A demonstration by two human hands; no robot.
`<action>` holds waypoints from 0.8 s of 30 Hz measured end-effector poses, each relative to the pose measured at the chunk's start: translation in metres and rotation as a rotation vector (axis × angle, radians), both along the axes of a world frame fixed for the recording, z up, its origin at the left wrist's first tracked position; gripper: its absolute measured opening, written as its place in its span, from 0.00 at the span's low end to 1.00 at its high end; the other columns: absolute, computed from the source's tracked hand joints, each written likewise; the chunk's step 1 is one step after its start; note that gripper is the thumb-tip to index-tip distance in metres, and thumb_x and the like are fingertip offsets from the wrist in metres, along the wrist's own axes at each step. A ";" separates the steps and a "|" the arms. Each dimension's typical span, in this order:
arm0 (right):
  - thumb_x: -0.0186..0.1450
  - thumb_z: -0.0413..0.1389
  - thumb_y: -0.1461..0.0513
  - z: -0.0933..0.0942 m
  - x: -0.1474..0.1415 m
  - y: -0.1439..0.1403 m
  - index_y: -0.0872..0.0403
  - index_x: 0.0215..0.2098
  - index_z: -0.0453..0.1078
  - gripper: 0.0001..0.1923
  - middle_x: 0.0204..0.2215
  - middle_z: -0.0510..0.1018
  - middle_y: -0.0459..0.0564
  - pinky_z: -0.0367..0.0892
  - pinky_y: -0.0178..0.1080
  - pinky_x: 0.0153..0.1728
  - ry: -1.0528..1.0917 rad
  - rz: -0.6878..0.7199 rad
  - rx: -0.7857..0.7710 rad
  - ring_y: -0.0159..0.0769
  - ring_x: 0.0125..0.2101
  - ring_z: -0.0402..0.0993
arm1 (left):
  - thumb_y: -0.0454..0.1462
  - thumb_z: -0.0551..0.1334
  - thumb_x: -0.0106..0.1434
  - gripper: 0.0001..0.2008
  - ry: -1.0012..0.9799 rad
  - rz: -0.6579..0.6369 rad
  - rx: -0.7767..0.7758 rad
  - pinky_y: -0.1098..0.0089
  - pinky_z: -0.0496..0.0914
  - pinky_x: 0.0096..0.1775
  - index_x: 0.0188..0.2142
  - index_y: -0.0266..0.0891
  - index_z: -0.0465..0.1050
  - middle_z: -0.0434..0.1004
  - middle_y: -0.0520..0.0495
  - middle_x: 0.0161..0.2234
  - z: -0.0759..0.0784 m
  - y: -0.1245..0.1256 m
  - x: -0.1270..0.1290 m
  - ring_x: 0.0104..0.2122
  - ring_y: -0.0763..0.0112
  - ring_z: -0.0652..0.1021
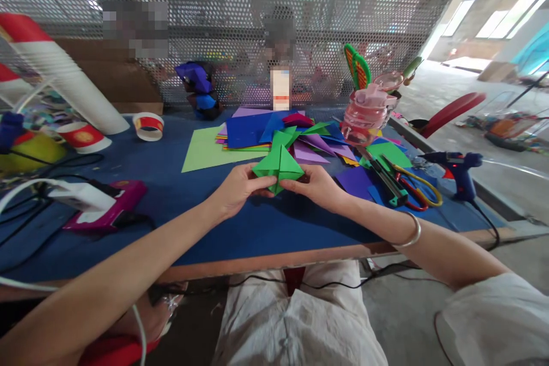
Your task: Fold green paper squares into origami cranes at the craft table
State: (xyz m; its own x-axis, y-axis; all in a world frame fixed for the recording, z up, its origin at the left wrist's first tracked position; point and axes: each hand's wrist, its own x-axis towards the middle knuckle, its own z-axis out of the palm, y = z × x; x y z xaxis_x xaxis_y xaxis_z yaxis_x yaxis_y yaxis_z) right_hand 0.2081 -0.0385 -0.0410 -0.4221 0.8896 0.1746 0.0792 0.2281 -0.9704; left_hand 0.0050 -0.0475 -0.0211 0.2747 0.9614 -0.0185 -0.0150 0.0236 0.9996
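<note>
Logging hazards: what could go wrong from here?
The folded green paper, pinched by the left hand and right hand, might crease if squeezed harder. The glue gun could be dragged if its cord, hanging over the table edge, is snagged. The utility knife, near the right forearm, might get knocked.

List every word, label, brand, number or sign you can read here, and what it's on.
None reads clearly.
Pink bottle: faint marks, too small and blurred to read.
Tipped cup: gold emblem on red, no legible letters.
Upright card: blurred, unreadable.
Green paper: no text visible.
</note>
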 end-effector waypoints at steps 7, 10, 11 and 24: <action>0.52 0.70 0.49 0.005 0.000 -0.001 0.54 0.32 0.74 0.20 0.24 0.79 0.44 0.69 0.34 0.26 0.050 -0.033 -0.100 0.31 0.25 0.74 | 0.46 0.77 0.49 0.21 0.064 -0.021 0.130 0.74 0.74 0.27 0.38 0.36 0.81 0.82 0.46 0.35 0.001 -0.001 0.000 0.31 0.69 0.78; 0.51 0.71 0.50 0.006 0.000 -0.001 0.55 0.32 0.74 0.20 0.23 0.78 0.43 0.69 0.33 0.26 0.034 -0.037 -0.102 0.30 0.23 0.73 | 0.46 0.74 0.52 0.22 0.126 0.057 0.308 0.73 0.75 0.26 0.43 0.36 0.77 0.83 0.44 0.40 -0.002 0.001 0.000 0.34 0.67 0.80; 0.50 0.71 0.50 0.005 -0.001 -0.001 0.55 0.32 0.74 0.21 0.23 0.78 0.43 0.69 0.33 0.26 0.033 -0.035 -0.102 0.30 0.23 0.73 | 0.46 0.74 0.53 0.22 0.152 0.085 0.354 0.74 0.75 0.26 0.44 0.36 0.77 0.83 0.44 0.40 -0.003 0.001 0.000 0.34 0.66 0.80; 0.51 0.71 0.52 0.005 -0.007 -0.005 0.54 0.35 0.76 0.20 0.29 0.80 0.44 0.71 0.34 0.28 0.228 -0.160 -0.139 0.30 0.27 0.73 | 0.52 0.64 0.65 0.19 0.158 0.085 0.365 0.67 0.80 0.28 0.40 0.39 0.70 0.79 0.49 0.29 -0.010 -0.005 0.006 0.27 0.65 0.82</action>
State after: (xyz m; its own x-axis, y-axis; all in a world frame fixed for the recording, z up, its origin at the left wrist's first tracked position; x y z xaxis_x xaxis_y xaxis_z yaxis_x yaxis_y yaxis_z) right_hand 0.2011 -0.0432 -0.0361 -0.2386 0.9636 0.1206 -0.1197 0.0941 -0.9883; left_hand 0.0114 -0.0526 -0.0313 0.2148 0.9317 0.2930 0.1525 -0.3283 0.9322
